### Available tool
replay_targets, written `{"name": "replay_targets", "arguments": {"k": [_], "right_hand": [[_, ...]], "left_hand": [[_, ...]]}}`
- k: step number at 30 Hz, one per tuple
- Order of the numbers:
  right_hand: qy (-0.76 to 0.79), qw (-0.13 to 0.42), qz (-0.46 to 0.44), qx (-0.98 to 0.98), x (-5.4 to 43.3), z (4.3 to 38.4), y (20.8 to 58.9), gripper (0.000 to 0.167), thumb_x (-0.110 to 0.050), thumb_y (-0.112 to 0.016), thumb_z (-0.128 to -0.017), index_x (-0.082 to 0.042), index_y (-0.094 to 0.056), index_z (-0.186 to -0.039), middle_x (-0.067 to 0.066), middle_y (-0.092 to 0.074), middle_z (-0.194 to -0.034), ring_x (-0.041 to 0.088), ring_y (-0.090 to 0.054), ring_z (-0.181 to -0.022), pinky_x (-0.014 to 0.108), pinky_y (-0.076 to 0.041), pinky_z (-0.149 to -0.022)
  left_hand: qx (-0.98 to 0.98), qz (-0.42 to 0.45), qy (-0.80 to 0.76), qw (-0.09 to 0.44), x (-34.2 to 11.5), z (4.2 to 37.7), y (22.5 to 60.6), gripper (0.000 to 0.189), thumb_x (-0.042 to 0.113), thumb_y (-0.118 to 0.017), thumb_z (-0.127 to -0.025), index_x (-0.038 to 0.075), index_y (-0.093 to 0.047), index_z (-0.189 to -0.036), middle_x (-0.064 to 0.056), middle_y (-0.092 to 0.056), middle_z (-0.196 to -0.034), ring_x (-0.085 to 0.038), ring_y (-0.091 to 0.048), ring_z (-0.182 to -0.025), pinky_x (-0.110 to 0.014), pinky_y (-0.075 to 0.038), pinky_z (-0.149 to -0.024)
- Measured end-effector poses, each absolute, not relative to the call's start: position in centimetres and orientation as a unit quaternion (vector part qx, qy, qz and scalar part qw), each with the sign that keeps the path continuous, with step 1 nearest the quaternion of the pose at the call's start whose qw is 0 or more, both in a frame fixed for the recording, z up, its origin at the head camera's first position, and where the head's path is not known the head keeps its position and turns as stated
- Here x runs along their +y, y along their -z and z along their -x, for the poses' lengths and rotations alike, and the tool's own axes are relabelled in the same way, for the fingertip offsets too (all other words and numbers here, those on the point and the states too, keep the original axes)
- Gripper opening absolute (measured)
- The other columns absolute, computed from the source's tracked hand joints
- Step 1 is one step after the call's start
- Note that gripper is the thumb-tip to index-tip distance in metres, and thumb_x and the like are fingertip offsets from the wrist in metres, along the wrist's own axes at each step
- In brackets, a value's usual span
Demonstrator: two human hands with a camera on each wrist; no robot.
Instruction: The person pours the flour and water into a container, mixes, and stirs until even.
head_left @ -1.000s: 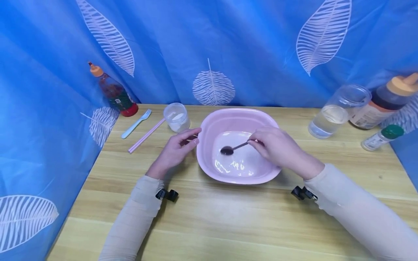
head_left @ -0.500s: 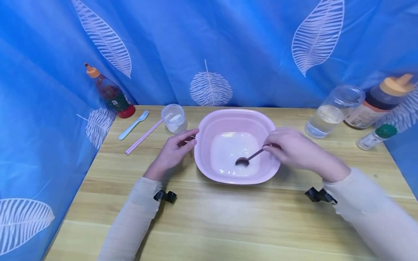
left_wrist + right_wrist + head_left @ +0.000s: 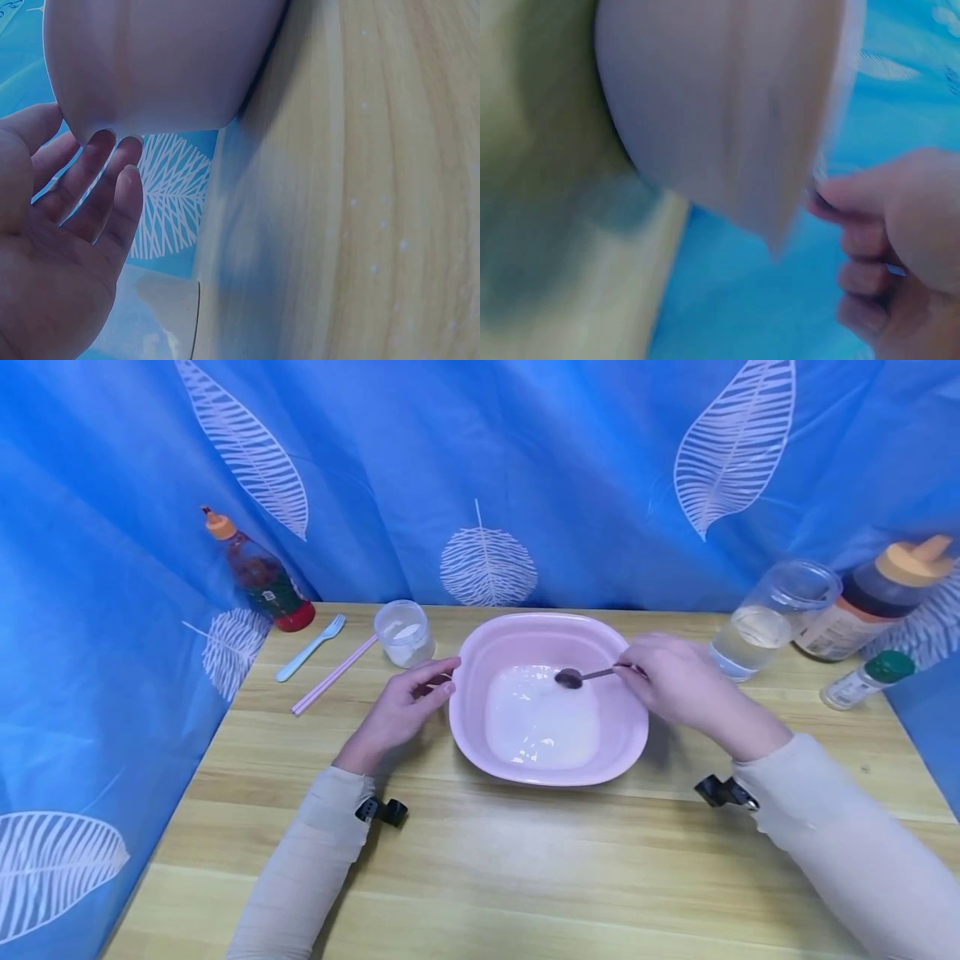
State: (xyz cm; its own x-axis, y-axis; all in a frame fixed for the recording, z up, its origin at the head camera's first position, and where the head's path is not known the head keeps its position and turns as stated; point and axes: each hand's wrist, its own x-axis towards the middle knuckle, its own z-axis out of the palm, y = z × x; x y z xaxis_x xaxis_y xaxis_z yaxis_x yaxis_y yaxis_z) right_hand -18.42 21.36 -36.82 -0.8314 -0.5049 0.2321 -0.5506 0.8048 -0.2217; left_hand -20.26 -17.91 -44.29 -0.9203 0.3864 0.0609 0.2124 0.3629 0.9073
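A pink plastic basin [image 3: 472, 718] with whitish liquid in it stands mid-table in the head view. My right hand [image 3: 675, 681] pinches the handle of a dark brown spoon [image 3: 568, 678] over the basin's right rim, its bowl at the liquid near the back. In the right wrist view, thumb and forefinger meet at the handle by the basin's rim, with the other fingers curled. My left hand [image 3: 401, 708] rests at the basin's left side, fingers loosely extended. In the left wrist view, its fingertips [image 3: 101, 139] lie against the basin wall.
Left of the basin are a clear jar [image 3: 405, 635] of white powder, pink chopsticks [image 3: 333, 677], a light blue fork [image 3: 311, 647] and a red sauce bottle [image 3: 266, 581]. At right stand a water pitcher [image 3: 757, 631], a dark sauce bottle [image 3: 862, 602] and a green-capped shaker [image 3: 866, 681].
The spoon has swept from the basin's middle toward the front, then up to the back right, my right hand shifting right with it. The left hand stays at the basin's side.
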Motion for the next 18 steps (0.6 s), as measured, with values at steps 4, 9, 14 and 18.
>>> {"name": "replay_targets", "arguments": {"k": [4, 9, 14, 18], "right_hand": [[-0.144, 0.07, -0.335, -0.928, 22.5, 17.7, 36.0, 0.003, -0.009, -0.08, -0.094, -0.011, -0.081, -0.094, 0.001, -0.075, -0.088, 0.018, -0.066, -0.082, 0.044, -0.056, -0.074], [-0.183, 0.039, -0.37, -0.91, 20.2, 17.4, 36.9, 0.004, -0.013, -0.079, -0.098, -0.014, -0.082, -0.096, -0.005, -0.073, -0.088, 0.009, -0.062, -0.08, 0.039, -0.057, -0.075], [-0.182, 0.056, -0.337, -0.922, 17.4, 18.2, 38.2, 0.005, -0.014, -0.077, -0.099, -0.012, -0.082, -0.099, 0.0, -0.078, -0.09, 0.013, -0.066, -0.077, 0.04, -0.058, -0.074], [-0.15, 0.056, -0.307, -0.938, 17.6, 19.2, 37.4, 0.01, -0.012, -0.073, -0.101, -0.01, -0.083, -0.104, 0.006, -0.082, -0.099, 0.025, -0.073, -0.089, 0.049, -0.061, -0.081]], "left_hand": [[0.82, -0.181, -0.537, 0.08, -18.0, 20.3, 44.3, 0.044, 0.024, -0.063, -0.11, 0.015, -0.062, -0.153, -0.01, -0.065, -0.15, -0.032, -0.065, -0.129, -0.051, -0.054, -0.106], [0.82, -0.183, -0.538, 0.077, -18.1, 20.2, 44.3, 0.044, 0.021, -0.063, -0.11, 0.013, -0.062, -0.153, -0.012, -0.064, -0.15, -0.035, -0.065, -0.129, -0.05, -0.055, -0.105], [0.822, -0.186, -0.533, 0.079, -17.9, 20.3, 44.4, 0.044, 0.022, -0.063, -0.11, 0.013, -0.062, -0.153, -0.012, -0.065, -0.148, -0.034, -0.066, -0.128, -0.045, -0.056, -0.103], [0.823, -0.184, -0.532, 0.081, -17.9, 20.3, 44.3, 0.044, 0.022, -0.063, -0.11, 0.013, -0.062, -0.153, -0.012, -0.065, -0.147, -0.034, -0.066, -0.128, -0.046, -0.056, -0.103]]}}
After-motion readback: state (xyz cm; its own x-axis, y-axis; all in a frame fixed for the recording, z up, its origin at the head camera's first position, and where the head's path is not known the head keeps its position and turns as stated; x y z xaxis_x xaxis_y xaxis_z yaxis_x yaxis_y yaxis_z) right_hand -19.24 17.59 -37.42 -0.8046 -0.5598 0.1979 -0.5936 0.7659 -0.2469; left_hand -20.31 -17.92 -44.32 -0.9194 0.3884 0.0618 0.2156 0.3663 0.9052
